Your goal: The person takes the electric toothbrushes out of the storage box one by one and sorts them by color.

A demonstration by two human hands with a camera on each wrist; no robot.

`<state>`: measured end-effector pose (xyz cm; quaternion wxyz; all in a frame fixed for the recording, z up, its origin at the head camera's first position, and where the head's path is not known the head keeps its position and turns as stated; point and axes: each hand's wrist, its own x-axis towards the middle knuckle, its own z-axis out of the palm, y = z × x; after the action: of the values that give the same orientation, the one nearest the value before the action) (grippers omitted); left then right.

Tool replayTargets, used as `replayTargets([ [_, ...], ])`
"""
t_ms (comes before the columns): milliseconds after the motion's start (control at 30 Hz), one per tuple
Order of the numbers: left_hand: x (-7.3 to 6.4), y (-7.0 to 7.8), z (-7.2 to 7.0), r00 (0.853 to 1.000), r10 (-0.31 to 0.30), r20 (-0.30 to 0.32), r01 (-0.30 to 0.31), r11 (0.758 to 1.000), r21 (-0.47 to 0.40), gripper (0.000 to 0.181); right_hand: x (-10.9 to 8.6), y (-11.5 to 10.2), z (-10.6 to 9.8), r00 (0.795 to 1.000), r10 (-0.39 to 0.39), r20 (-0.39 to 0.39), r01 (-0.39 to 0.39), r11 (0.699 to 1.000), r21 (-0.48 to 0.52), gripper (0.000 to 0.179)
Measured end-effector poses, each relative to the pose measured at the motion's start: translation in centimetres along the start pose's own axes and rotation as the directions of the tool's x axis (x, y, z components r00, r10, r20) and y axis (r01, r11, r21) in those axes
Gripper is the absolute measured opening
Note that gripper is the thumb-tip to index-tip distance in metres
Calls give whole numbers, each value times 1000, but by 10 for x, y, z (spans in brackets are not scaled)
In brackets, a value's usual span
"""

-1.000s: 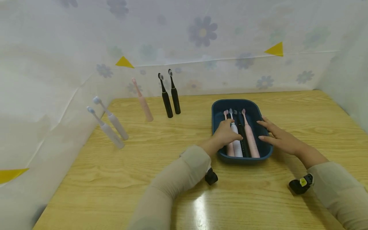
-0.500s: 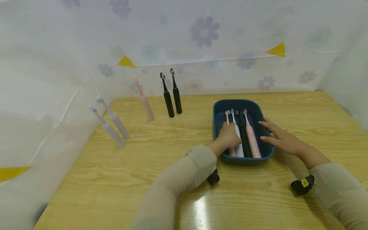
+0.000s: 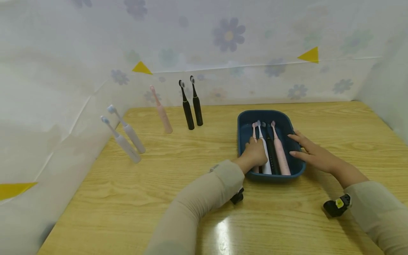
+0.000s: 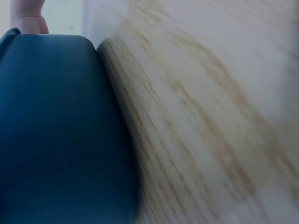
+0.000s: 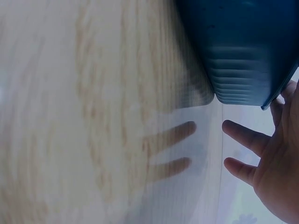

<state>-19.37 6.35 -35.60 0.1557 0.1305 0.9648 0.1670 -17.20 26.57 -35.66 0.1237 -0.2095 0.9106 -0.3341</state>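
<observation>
A dark blue box holds a row of electric toothbrushes. Inside it my left hand curls its fingers around the leftmost pink toothbrush, covering most of the handle. To its right lie a white toothbrush, a black toothbrush and another pink toothbrush. My right hand touches the box's right rim with extended fingers; in the right wrist view two fingers stick out straight, off the box wall. Only the box's outer wall fills the left wrist view, which hides my left fingers.
On the wooden table, left of the box, stand two black toothbrushes, a pink toothbrush and two white toothbrushes. A flowered cloth with yellow triangles hangs behind and along the left side.
My left hand has reached lower into the box and its fingers have closed around the left pink toothbrush. The right hand stays at the rim.
</observation>
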Motion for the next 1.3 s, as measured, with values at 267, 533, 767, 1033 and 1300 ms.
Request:
replayTargets([
  [267, -5, 7, 6, 996, -70, -55, 82, 967, 240, 57, -1, 1, -1, 1000, -3, 1, 3, 1000, 3, 65],
  [533, -9, 6, 4, 994, -52, -96, 77, 958, 277, 49, 2, 2, 0, 1000, -12, 24, 12, 1000, 6, 65],
  [767, -7, 7, 3, 988, -44, -145, 81, 964, 255, 39, 2, 1, 0, 1000, -2, 14, 2, 1000, 17, 65],
  [1033, -8, 6, 3, 973, -28, -230, 89, 961, 261, 40, 2, 3, 0, 1000, -6, 19, 6, 1000, 26, 66],
  [1300, -10, 3, -3, 961, 27, -277, 37, 974, 222, 34, 2, 1, 0, 1000, -11, 12, 11, 999, 33, 66],
])
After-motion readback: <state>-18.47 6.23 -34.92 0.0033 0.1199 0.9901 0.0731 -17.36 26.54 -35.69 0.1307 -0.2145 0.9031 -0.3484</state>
